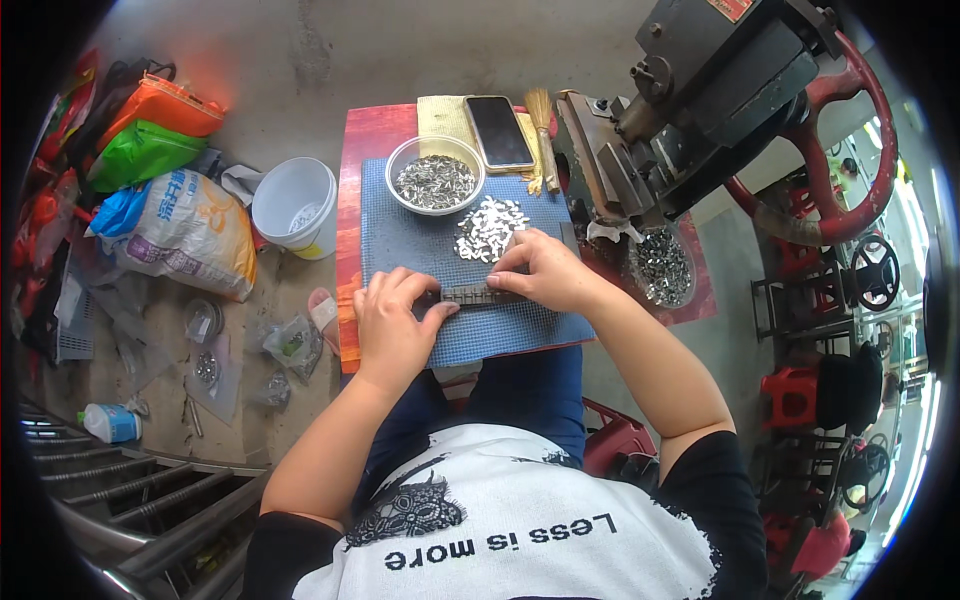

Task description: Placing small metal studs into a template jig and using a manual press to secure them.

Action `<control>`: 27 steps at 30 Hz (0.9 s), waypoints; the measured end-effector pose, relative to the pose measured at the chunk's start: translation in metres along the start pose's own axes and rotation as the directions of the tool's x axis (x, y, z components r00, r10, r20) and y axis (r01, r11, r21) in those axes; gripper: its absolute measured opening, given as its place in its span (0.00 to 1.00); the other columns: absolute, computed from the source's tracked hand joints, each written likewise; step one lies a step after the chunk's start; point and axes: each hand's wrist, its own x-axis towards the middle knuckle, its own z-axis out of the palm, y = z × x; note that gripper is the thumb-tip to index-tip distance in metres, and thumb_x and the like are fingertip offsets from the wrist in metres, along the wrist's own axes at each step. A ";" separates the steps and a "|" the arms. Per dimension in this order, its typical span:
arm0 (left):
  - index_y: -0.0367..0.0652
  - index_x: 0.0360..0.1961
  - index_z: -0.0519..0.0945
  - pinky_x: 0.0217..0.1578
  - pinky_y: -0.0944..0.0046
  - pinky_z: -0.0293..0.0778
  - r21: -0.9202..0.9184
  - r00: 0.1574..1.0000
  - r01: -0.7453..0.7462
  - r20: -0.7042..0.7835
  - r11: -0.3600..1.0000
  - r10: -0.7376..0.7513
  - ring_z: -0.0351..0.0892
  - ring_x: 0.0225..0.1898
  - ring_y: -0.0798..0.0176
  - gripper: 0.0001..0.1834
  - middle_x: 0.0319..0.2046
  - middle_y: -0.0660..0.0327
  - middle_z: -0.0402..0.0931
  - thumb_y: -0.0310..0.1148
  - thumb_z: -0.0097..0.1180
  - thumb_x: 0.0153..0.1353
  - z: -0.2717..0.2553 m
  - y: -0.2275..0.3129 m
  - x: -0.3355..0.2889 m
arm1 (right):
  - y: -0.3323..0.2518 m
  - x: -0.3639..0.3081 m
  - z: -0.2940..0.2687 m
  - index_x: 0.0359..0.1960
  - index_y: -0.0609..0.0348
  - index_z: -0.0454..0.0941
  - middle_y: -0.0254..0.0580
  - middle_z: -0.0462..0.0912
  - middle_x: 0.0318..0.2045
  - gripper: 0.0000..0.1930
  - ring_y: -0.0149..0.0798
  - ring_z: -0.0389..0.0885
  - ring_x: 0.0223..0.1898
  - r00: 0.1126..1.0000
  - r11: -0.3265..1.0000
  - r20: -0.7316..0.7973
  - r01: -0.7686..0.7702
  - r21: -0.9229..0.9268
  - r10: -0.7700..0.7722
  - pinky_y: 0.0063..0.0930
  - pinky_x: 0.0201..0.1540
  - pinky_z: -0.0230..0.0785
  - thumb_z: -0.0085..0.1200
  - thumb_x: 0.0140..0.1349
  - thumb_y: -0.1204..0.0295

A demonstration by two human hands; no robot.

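Slotted bar [470, 295], one, dark metal, narrow, with a row of cross-grooves; lying crosswise on the near half of a blue textured mat [500, 340], between the two hands. Left hand [390, 315], bare, gripping the bar's left end, thumb on the near side, fingers curled over the far side. Right hand [540, 270], bare, at the bar's right part, thumb and forefinger narrowed together; whether a small piece sits between them cannot be told. Loose heap of small, bright metal pieces [490, 230], on the mat just beyond the right hand. White round bowl [436, 211], holding many small metal parts, left of the heap. Smartphone [500, 132], dark screen, upon a yellow cloth [437, 112] at the far edge. Straw brush [542, 130], handle toward the person, right of the phone. Red tabletop [360, 125], showing around the mat. To the right, a dark machine [720, 90] with a red handwheel [870, 150]; near its base, a clear container of metal parts [665, 268]. To the left, on the floor, a white bucket [300, 243] and a printed sack [180, 240], with green [148, 155] and orange bags [165, 105] beyond.
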 end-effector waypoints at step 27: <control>0.46 0.32 0.85 0.47 0.55 0.60 0.014 1.000 -0.016 0.001 1.000 0.016 0.74 0.42 0.58 0.12 0.34 0.66 0.79 0.38 0.73 0.50 0.001 0.000 0.000 | 0.019 -0.019 -0.013 0.37 0.54 0.89 0.46 0.79 0.39 0.12 0.47 0.78 0.48 0.993 0.991 -0.002 -0.117 0.060 0.117 0.39 0.53 0.71 0.69 0.56 0.62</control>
